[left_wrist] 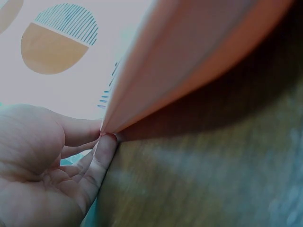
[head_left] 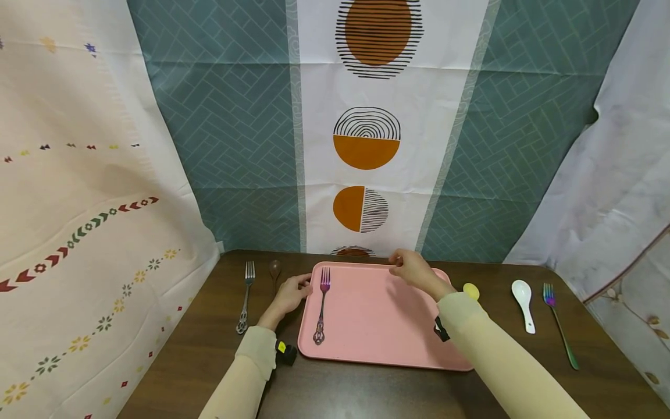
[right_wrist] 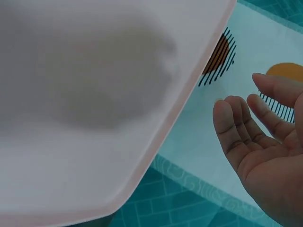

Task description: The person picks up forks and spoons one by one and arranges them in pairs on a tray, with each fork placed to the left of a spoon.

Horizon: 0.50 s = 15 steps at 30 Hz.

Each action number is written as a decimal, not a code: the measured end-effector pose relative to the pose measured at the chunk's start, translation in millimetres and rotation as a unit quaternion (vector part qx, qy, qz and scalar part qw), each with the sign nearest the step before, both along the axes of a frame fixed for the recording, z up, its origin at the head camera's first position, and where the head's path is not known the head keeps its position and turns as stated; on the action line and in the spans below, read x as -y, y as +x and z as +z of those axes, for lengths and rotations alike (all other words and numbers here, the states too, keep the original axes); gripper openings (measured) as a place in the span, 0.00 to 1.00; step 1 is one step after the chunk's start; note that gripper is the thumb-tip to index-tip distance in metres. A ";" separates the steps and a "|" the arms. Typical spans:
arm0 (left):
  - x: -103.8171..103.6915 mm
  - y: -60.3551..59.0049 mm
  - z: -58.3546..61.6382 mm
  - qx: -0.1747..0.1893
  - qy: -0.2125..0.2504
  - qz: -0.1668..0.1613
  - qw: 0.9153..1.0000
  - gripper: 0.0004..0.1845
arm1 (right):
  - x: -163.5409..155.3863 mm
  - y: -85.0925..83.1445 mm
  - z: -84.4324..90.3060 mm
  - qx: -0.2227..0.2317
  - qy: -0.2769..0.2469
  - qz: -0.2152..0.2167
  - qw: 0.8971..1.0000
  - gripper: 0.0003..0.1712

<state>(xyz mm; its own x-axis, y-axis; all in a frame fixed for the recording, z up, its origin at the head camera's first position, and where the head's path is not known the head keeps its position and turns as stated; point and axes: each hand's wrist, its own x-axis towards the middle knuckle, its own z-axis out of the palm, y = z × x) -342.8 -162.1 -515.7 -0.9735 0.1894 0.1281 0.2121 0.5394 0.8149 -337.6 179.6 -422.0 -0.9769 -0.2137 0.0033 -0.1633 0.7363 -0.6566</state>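
Pink tray (head_left: 377, 317) bearing a fork (head_left: 321, 305); left hand (head_left: 291, 293) fingertips touch its corner, right hand (head_left: 413, 269) hovers open, empty, above its far rim.

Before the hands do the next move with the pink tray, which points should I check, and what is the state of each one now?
1. Left hand touches the pink tray at its left edge: ok; the left wrist view shows fingertips on the tray's corner.
2. Right hand grips the tray: not ok; it hangs over the far rim, and the right wrist view shows it open and apart from the rim.
3. Iridescent fork lies flat inside the tray: ok.
4. Silver fork and brown spoon lie outside the tray's left edge: ok.
5. Yellow object touches the tray: cannot tell.
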 end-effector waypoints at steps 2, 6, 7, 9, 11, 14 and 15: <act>-0.4 -0.4 -0.4 -0.001 -0.002 -0.001 1.000 0.22 | -4.5 -0.6 0.7 -0.003 0.002 -0.003 1.000 0.17; -0.6 -0.6 -0.6 -0.003 -0.002 -0.003 1.000 0.22 | -14.0 -1.0 3.2 -0.005 0.006 -0.006 1.000 0.18; -0.7 -0.6 -0.6 -0.004 -0.003 -0.003 1.000 0.22 | -16.6 -1.0 3.9 -0.005 0.007 -0.007 1.000 0.18; -0.8 -0.2 -0.1 -0.003 0.000 -0.002 1.000 0.22 | -22.8 -1.1 4.8 -0.006 0.011 -0.006 1.000 0.18; -0.8 0.4 -0.1 -0.003 0.002 -0.002 1.000 0.22 | -29.3 -0.8 5.6 -0.007 0.016 -0.008 1.000 0.18; -0.5 0.8 0.1 -0.004 0.002 -0.003 1.000 0.21 | -39.1 0.1 6.8 -0.008 0.021 -0.007 1.000 0.17; -0.4 1.0 0.2 -0.003 0.002 -0.003 1.000 0.22 | -41.9 0.6 7.5 -0.009 0.023 -0.008 1.000 0.17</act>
